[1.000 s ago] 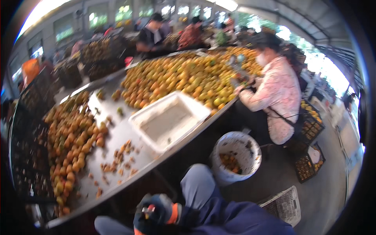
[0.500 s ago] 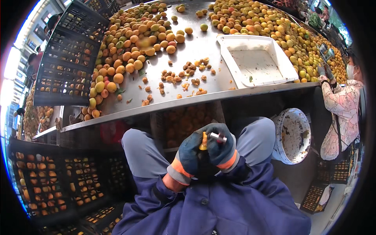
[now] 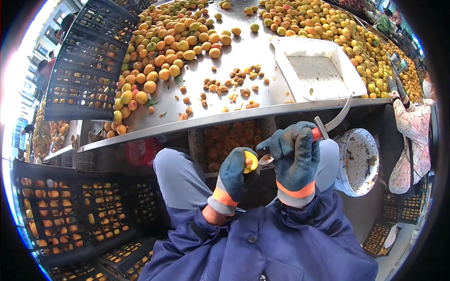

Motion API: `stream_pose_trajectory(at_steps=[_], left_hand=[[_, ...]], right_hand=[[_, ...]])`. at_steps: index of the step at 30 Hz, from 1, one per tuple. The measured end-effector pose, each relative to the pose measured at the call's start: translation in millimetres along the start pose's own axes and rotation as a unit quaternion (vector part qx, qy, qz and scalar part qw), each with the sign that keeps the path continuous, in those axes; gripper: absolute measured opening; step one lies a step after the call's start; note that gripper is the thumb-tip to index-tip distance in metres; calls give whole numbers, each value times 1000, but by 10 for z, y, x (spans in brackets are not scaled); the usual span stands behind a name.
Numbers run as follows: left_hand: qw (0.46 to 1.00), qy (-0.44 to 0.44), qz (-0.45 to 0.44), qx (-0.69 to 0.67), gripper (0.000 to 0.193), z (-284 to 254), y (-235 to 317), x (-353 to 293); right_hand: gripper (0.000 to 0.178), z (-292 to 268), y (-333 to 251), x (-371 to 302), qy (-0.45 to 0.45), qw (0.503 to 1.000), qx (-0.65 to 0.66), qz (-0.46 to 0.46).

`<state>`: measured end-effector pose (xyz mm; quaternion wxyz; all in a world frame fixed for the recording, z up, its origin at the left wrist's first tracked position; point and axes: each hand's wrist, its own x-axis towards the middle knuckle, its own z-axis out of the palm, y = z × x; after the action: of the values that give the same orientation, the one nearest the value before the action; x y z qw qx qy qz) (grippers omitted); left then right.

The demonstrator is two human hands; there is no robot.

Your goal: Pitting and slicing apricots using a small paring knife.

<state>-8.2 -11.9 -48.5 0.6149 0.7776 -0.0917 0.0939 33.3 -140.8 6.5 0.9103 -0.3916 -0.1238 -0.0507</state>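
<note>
The left hand (image 3: 233, 178) and right hand (image 3: 294, 157) wear matching work gloves (image 3: 293, 174), coated in dark, dull blue-green, each with a bright orange band (image 3: 300, 191) and then a pale grey knit cuff (image 3: 293, 201). The jacket (image 3: 243, 262) is navy, creased, with a round, dark button (image 3: 252, 239) on its front. Its left sleeve (image 3: 176, 253) bears a blackish patch (image 3: 201, 230) near the hem. The trousers (image 3: 180, 175) are plain light grey-blue.

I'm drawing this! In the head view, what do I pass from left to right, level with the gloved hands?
Black crates of fruit → left gloved hand → right gloved hand → white bucket → co-worker's pink patterned clothing.
</note>
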Motion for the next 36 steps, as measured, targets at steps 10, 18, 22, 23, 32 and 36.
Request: stream_pose_trajectory(at_steps=[10, 18, 22, 23, 32, 36], left_hand=[[966, 65, -136, -211, 17, 73, 29, -46], [906, 61, -186, -375, 33, 147, 197, 63], [971, 70, -94, -207, 32, 215, 17, 9], [985, 83, -62, -138, 33, 259, -50, 13], [943, 124, -210, -227, 21, -41, -8, 54], [992, 44, -6, 118, 20, -27, 132, 118]], right_hand=[[15, 34, 202, -139, 76, 992, -95, -28], [17, -5, 368, -67, 44, 993, -59, -95], [18, 14, 321, -60, 140, 990, 6, -15], [19, -34, 334, -84, 151, 988, 9, 10], [16, -427, 72, -72, -91, 962, -245, 82], [18, -405, -291, 97, -269, 887, -319, 200]])
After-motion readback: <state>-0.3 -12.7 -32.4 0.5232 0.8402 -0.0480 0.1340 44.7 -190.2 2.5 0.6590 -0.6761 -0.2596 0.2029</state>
